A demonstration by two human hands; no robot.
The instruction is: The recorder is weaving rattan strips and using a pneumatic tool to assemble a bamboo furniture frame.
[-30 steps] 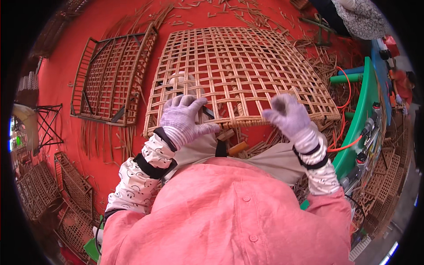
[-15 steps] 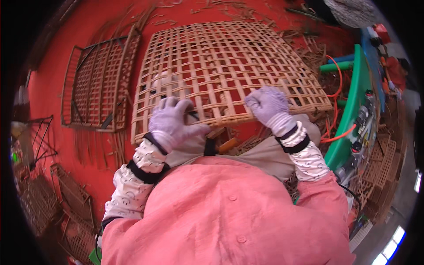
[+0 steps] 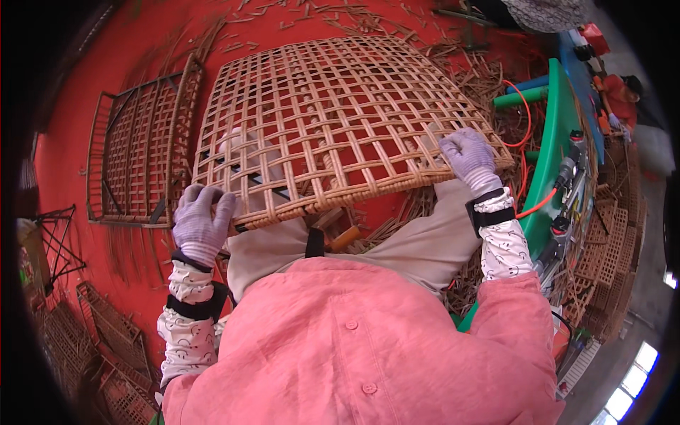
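The woven panel (image 3: 326,134) lies over the person's lower legs, above the red floor (image 3: 64,159). I see the right hand (image 3: 468,153) clamped on its near right side; the left hand (image 3: 203,223) bends at the near left corner, though I can't tell whether it grips. 1 darker frame (image 3: 139,142) lies leftward.

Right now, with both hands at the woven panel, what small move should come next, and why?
Perhaps slide the right hand outward along the woven panel to its near right corner: the left hand is at the near left corner, while the right sits short of its own.
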